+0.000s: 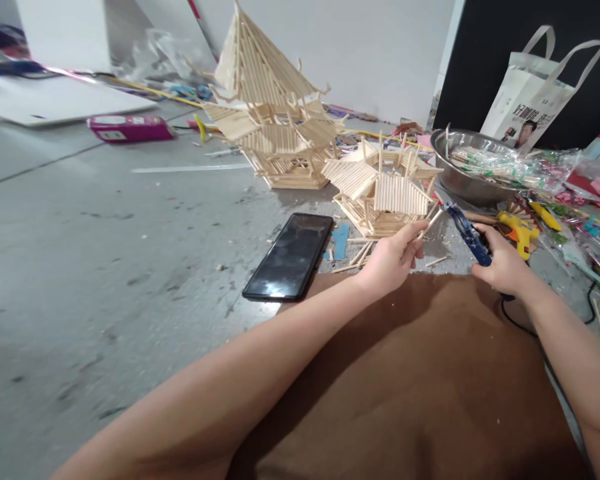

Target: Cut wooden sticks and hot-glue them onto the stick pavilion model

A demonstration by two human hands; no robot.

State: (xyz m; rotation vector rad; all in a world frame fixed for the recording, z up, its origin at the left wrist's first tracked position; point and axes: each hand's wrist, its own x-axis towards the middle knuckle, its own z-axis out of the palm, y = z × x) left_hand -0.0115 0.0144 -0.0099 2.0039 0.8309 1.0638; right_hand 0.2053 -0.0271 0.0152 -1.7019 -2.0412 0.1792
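Observation:
My left hand [393, 260] is closed, pinching a thin wooden stick [433, 222] that points up to the right. A dark blue hot glue gun [467, 237] is gripped in my right hand [503, 260], its tip close to the stick's far end; whether they touch I cannot tell. Just beyond my left hand stands a small stick-built pavilion tier [403, 195] with slanted roof panels and upright posts. Behind it to the left rises a larger stick pavilion [275, 139] with a pointed roof. Loose sticks [363, 255] lie beside my left wrist.
A black phone [291, 257] lies left of my left hand. On the right are a metal bowl [443, 143] holding bagged sticks, a yellow glue gun [520, 233], plastic-wrapped clutter and a white tote bag [530, 100]. A purple box [130, 129] sits at the far left.

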